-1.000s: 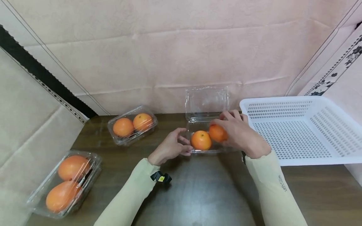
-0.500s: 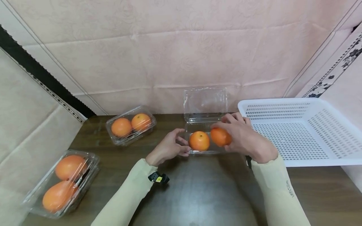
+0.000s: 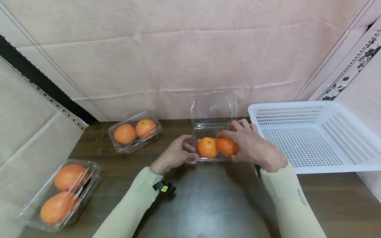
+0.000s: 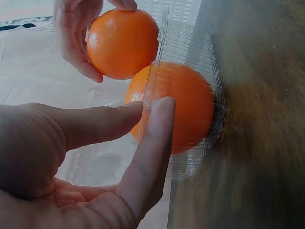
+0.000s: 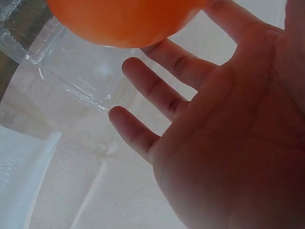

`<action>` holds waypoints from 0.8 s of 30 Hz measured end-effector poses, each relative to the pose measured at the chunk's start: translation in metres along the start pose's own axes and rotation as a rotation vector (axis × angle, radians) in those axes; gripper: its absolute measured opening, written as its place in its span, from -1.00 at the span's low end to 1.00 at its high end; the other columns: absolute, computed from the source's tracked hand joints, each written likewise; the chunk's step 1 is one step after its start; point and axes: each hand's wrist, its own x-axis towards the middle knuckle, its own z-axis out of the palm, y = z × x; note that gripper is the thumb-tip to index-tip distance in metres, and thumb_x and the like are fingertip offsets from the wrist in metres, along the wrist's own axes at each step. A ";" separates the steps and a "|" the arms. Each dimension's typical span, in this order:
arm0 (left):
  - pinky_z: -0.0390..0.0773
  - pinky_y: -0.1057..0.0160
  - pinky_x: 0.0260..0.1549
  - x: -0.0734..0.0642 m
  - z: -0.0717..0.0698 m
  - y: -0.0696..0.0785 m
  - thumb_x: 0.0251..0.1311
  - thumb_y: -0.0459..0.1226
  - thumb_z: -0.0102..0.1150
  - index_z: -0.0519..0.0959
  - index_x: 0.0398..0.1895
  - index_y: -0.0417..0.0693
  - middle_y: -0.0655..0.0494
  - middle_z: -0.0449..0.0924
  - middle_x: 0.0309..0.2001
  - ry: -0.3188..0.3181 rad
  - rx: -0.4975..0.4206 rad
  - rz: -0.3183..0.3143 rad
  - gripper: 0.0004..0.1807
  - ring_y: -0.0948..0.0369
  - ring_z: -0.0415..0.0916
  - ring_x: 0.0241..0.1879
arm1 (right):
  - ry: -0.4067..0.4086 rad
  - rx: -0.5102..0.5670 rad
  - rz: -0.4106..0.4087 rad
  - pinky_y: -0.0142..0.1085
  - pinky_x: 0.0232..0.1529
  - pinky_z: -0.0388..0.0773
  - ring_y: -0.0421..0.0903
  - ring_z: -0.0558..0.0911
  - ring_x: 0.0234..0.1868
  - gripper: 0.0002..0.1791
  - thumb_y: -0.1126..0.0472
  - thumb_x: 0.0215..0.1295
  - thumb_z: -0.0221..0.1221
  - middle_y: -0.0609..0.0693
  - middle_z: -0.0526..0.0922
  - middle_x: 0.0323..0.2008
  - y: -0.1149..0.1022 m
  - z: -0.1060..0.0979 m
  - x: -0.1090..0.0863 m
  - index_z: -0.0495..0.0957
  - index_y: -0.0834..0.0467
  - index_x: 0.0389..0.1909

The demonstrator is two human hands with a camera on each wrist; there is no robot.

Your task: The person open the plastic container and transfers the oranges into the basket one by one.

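Note:
A clear plastic clamshell box (image 3: 213,110) stands with its lid raised at the back of the table. One orange (image 3: 207,147) sits in the left half of its base. My right hand (image 3: 253,145) grips a second orange (image 3: 227,146) by its sides, over the right half of the base and close against the first. At the box's left edge, my left hand (image 3: 175,154) pinches the plastic rim (image 4: 151,86) between thumb and finger, as the left wrist view shows. In the right wrist view the held orange (image 5: 126,21) lies at the fingertips.
A white perforated basket (image 3: 303,170) stands to the right. Two closed clamshell boxes, each with two oranges, stand on the left: one box at the back (image 3: 128,149), one nearer (image 3: 32,218). A pale cloth (image 3: 166,59) hangs behind the brown table (image 3: 208,198).
The right hand first shifts the held orange slightly right, then back left, up against the orange in the box. The left hand keeps its place at the box's edge.

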 end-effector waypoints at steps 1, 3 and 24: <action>0.78 0.02 -0.11 0.000 0.000 0.000 0.19 -0.50 0.36 0.12 0.56 -0.04 -0.18 0.56 0.05 -0.001 0.004 0.005 -0.08 0.12 0.74 -0.33 | 0.001 -0.002 -0.002 -0.10 0.00 0.30 0.04 0.29 0.17 -0.27 0.21 -0.20 0.61 -0.06 0.50 0.00 0.000 0.000 0.000 0.64 -0.14 0.13; 0.78 0.00 -0.11 0.000 0.000 -0.001 0.20 -0.51 0.35 0.12 0.57 -0.04 -0.19 0.55 0.05 -0.001 0.005 0.011 -0.09 0.12 0.74 -0.34 | 0.007 -0.001 -0.011 -0.10 -0.03 0.30 0.05 0.30 0.17 -0.27 0.20 -0.20 0.61 -0.05 0.51 0.00 0.000 -0.001 -0.001 0.64 -0.13 0.13; 0.76 -0.06 -0.06 0.000 -0.002 -0.003 0.22 -0.55 0.30 0.07 0.58 -0.10 -0.25 0.51 0.09 -0.035 -0.029 0.045 -0.09 0.13 0.74 -0.34 | -0.002 0.000 0.023 -0.04 -0.01 0.29 0.10 0.31 0.15 -0.26 0.22 -0.17 0.61 -0.01 0.51 0.03 -0.004 -0.008 -0.005 0.64 -0.15 0.15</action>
